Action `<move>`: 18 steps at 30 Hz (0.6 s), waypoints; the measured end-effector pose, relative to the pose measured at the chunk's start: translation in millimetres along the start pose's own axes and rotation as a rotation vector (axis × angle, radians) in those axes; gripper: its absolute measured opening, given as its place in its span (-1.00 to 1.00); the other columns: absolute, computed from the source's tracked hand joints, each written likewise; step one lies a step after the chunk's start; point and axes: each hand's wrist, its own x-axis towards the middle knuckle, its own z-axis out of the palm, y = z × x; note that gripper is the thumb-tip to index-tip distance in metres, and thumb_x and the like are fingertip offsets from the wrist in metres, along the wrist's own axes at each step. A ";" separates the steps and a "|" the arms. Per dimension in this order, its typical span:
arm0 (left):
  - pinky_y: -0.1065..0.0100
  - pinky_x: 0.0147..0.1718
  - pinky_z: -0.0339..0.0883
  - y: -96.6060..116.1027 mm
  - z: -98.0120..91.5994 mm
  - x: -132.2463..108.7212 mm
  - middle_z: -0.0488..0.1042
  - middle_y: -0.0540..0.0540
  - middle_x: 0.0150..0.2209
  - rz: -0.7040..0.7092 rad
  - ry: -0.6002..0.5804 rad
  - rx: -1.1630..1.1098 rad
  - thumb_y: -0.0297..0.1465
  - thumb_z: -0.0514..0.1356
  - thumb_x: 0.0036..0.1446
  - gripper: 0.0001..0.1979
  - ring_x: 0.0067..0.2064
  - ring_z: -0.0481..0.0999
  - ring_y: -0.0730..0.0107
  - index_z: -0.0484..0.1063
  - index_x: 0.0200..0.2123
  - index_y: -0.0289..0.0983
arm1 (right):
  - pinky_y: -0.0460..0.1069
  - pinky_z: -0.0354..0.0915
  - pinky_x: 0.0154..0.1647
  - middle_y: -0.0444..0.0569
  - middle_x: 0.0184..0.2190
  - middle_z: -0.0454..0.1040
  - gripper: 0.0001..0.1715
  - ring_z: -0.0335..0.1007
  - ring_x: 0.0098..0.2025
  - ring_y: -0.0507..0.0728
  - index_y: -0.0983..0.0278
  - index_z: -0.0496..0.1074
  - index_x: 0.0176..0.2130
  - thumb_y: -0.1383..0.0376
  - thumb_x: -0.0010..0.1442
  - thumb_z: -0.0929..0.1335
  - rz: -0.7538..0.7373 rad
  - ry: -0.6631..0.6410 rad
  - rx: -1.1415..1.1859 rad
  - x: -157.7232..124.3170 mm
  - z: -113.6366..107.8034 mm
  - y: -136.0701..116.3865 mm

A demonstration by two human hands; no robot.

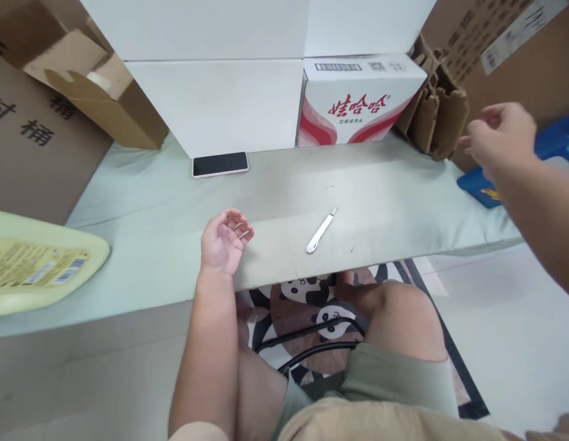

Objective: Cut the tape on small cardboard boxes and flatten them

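My left hand (pixel 226 242) rests over the front of the cloth-covered table (pixel 275 184), palm turned up, fingers loosely bent and apart, holding nothing. To its right lies a slim white utility knife (pixel 321 231), its narrow tip pointing away from me. Raised at the right is my right hand (pixel 507 136), with loosely curled fingers and nothing visible in them. It is nearest to the folded brown cardboard pieces (pixel 438 116) and a blue bottle (pixel 479 187), which my forearm partly covers. A black-screened phone (pixel 220 164) lies flat farther back.
White boxes (pixel 215 104) stand along the back, beside a red-and-white printed carton (pixel 360 101). Large brown cartons flank both sides, with an open cardboard piece (pixel 123 98) at the left. A pale yellow bottle (pixel 45 263) lies at the left edge. Below is a panda-patterned mat (pixel 307 291).
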 end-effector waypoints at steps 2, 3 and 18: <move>0.38 -0.40 0.47 2.9 -3.7 -2.0 0.50 -0.01 -0.46 0.018 0.001 -0.018 -0.29 0.24 0.01 -0.86 -0.48 0.52 0.44 0.47 -0.43 -0.25 | -0.06 0.43 -0.34 0.34 -0.01 0.62 -0.55 0.72 -0.13 0.18 0.43 0.51 0.17 0.45 0.31 0.36 0.035 -0.048 0.040 -18.2 -6.9 -14.4; 0.38 -0.39 0.46 4.2 -5.3 -3.4 0.50 -0.01 -0.47 0.025 0.002 -0.030 -0.29 0.24 0.01 -0.86 -0.48 0.52 0.44 0.47 -0.43 -0.25 | -0.05 0.42 -0.34 0.33 -0.01 0.62 -0.55 0.71 -0.15 0.16 0.43 0.51 0.17 0.45 0.31 0.36 0.039 -0.077 0.053 -25.8 -10.9 -22.8; 0.45 -0.41 0.36 48.7 -49.6 -39.1 0.43 0.05 -0.50 0.117 0.095 -0.288 -0.29 0.25 -0.01 -0.85 -0.51 0.44 0.53 0.41 -0.42 -0.25 | 0.22 0.46 0.05 0.07 -0.14 0.62 -0.77 0.57 -0.21 0.23 0.22 0.54 -0.12 0.32 0.18 0.39 -0.723 -0.739 0.382 -175.9 50.5 -281.2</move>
